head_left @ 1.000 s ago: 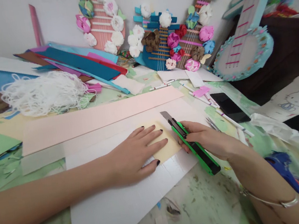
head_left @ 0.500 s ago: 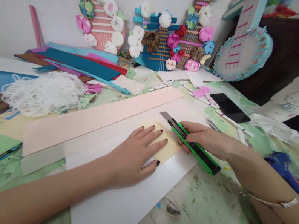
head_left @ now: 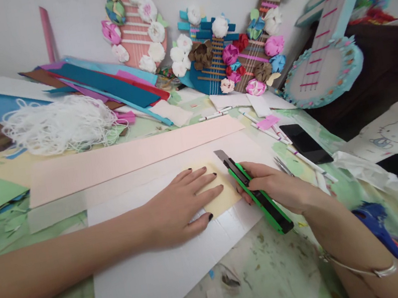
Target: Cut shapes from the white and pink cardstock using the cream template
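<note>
My left hand (head_left: 181,205) lies flat with fingers spread over a pale yellow piece of paper (head_left: 226,196), which rests on a large white sheet (head_left: 145,285). In my right hand (head_left: 266,183) is a green and black utility knife (head_left: 256,194), gripped along its body. Its metal blade is out and points away to the upper left, over the pale sheets. A long pale pink strip (head_left: 128,158) lies beyond my left hand. The palm side of both hands is hidden.
A tangle of white string (head_left: 61,123) and stacked coloured paper (head_left: 107,80) lie at the back left. Flower-decorated paper instruments (head_left: 212,60) lean on the wall. To the right are a phone (head_left: 305,143), several thin markers (head_left: 310,165), tweezers (head_left: 283,166) and a blue brush (head_left: 378,228).
Almost nothing differs. The knife's blade tip has dipped very slightly, while my left hand and the papers stay where they were.
</note>
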Action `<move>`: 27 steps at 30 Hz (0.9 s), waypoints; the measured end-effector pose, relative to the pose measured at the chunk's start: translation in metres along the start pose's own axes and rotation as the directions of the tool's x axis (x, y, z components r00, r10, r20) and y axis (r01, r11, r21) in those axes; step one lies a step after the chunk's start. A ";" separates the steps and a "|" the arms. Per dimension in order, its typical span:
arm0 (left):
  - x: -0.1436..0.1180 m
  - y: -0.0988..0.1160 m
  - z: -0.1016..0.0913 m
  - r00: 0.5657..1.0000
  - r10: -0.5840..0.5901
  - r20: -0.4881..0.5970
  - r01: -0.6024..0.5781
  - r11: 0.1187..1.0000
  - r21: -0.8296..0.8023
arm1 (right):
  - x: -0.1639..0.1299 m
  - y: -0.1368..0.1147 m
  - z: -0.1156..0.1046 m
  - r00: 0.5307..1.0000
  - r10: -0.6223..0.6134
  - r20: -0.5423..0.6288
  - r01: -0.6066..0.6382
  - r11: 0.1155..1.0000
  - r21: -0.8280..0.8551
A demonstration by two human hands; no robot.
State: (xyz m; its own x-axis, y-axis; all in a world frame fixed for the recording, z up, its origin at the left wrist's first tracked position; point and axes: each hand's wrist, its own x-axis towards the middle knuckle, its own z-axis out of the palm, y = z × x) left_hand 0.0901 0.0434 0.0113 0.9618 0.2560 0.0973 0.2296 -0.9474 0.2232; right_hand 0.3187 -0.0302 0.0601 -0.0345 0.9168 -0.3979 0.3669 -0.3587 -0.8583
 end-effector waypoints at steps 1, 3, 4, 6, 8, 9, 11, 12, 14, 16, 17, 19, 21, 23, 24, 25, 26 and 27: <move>0.000 0.000 0.000 1.000 0.001 -0.005 -0.001 1.000 -0.003 | 0.000 0.000 0.000 1.000 -0.001 -0.001 0.001 1.000 0.002; 0.000 0.000 0.001 1.000 0.001 -0.016 -0.001 1.000 -0.010 | 0.000 0.000 0.000 1.000 -0.003 -0.003 0.003 1.000 0.003; 0.000 -0.001 0.001 1.000 0.002 -0.022 -0.002 1.000 -0.014 | 0.000 -0.001 0.000 1.000 -0.003 -0.003 0.003 1.000 0.005; -0.001 -0.001 0.002 0.999 0.004 -0.032 -0.005 1.000 -0.019 | 0.000 -0.001 0.001 1.000 -0.004 -0.001 0.004 1.000 0.012; -0.001 -0.001 0.002 1.000 0.005 -0.029 -0.005 1.000 -0.017 | 0.000 -0.002 0.001 1.000 -0.007 -0.001 0.007 1.000 0.019; -0.001 -0.001 0.002 1.000 0.004 -0.024 -0.004 1.000 -0.014 | 0.000 -0.002 0.001 1.000 -0.010 0.000 0.010 1.000 0.020; -0.001 -0.001 0.001 1.000 0.000 -0.013 0.000 1.000 -0.009 | -0.001 -0.003 0.001 1.000 -0.012 0.001 0.012 1.000 0.017; -0.001 -0.001 0.001 1.000 -0.002 -0.013 0.002 1.000 -0.010 | -0.001 -0.003 0.001 1.000 -0.010 0.003 0.010 1.000 0.016; -0.001 -0.001 0.002 1.000 -0.004 -0.025 0.003 1.000 -0.014 | -0.001 -0.004 0.001 1.000 -0.002 0.008 0.002 1.000 0.019; -0.001 -0.001 0.002 0.999 -0.002 -0.036 0.001 1.000 -0.019 | -0.002 -0.005 0.001 1.000 0.003 0.009 -0.003 1.000 0.024; -0.001 -0.001 0.002 0.999 0.000 -0.040 0.000 1.000 -0.021 | -0.002 -0.005 0.001 1.000 0.003 0.009 -0.003 1.000 0.025; -0.001 -0.001 0.003 0.999 0.002 -0.044 -0.003 1.000 -0.026 | -0.002 -0.005 0.001 1.000 0.002 0.010 -0.002 1.000 0.023; -0.001 -0.001 0.002 0.999 0.003 -0.042 -0.004 1.000 -0.026 | -0.001 -0.006 0.002 1.000 0.001 0.011 -0.001 1.000 0.018; -0.001 0.000 0.002 1.000 0.000 -0.029 -0.001 1.000 -0.019 | -0.001 -0.006 0.002 1.000 0.004 0.015 -0.004 1.000 0.021; 0.000 0.000 0.001 1.000 -0.002 -0.019 0.002 1.000 -0.014 | -0.001 -0.007 0.002 1.000 0.005 0.018 -0.006 1.000 0.023; 0.000 0.000 0.001 1.000 -0.004 -0.009 0.004 1.000 -0.010 | -0.001 -0.007 0.002 1.000 0.007 0.021 -0.007 1.000 0.027; 0.000 0.000 0.000 1.000 -0.005 -0.003 0.005 1.000 -0.008 | -0.001 -0.007 0.002 1.000 0.008 0.023 -0.009 1.000 0.030; 0.000 0.000 0.000 1.000 -0.006 0.000 0.006 1.000 -0.008 | -0.001 -0.007 0.002 1.000 0.008 0.025 -0.009 0.999 0.032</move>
State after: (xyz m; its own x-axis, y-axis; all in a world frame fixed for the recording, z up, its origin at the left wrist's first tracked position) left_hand 0.0903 0.0432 0.0115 0.9603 0.2618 0.0960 0.2343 -0.9442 0.2314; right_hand 0.3144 -0.0293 0.0656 -0.0542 0.9091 -0.4130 0.3373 -0.3727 -0.8645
